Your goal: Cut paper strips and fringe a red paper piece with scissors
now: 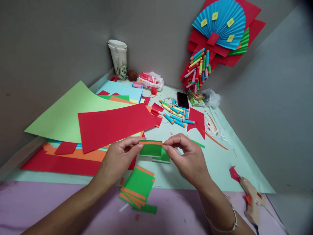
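Observation:
A small green paper piece with an orange strip along its top edge is held up between my two hands. My left hand pinches its left end with thumb and fingers. At the right end, the thumb and index finger of my right hand pinch the orange strip. Another green piece lies just beneath and to the right. Nearer to me, a fanned stack of green papers with orange edges rests across the pale sheet's front edge.
Large red and light green sheets cover the left. Rolled paper tubes and a phone lie beyond my hands. A glue gun is at right. A cup and a paper fan decoration stand at the back.

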`<state>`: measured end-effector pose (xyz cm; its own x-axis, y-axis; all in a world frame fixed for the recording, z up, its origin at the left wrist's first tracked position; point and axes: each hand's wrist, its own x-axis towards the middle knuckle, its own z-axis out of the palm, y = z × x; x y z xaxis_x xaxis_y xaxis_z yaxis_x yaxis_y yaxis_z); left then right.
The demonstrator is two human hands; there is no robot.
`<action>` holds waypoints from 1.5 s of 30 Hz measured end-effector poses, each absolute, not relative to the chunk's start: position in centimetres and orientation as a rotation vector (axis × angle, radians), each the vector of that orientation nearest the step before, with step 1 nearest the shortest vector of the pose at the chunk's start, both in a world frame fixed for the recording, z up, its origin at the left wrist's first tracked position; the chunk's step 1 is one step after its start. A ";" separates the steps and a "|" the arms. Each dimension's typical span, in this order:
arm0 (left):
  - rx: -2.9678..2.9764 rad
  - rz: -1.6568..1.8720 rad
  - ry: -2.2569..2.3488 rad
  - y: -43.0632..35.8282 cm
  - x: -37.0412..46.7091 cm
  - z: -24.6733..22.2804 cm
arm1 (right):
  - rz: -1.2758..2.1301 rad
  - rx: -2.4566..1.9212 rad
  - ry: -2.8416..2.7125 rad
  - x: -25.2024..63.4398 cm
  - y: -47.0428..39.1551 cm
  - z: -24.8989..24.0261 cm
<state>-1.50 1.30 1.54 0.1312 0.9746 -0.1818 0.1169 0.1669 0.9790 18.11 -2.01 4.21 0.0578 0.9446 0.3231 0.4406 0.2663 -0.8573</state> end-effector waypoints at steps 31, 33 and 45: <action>0.777 0.907 0.922 1.1 -1.3 1.5 | 0.446 -1.321 -1.630 17.6 -2.1 3.0; 0.768 0.927 0.929 1.1 -1.2 1.4 | 0.441 -1.330 -1.627 17.6 -2.1 3.0; 0.756 0.922 0.955 1.1 -1.0 1.7 | 0.432 -1.335 -1.646 17.6 -2.0 2.9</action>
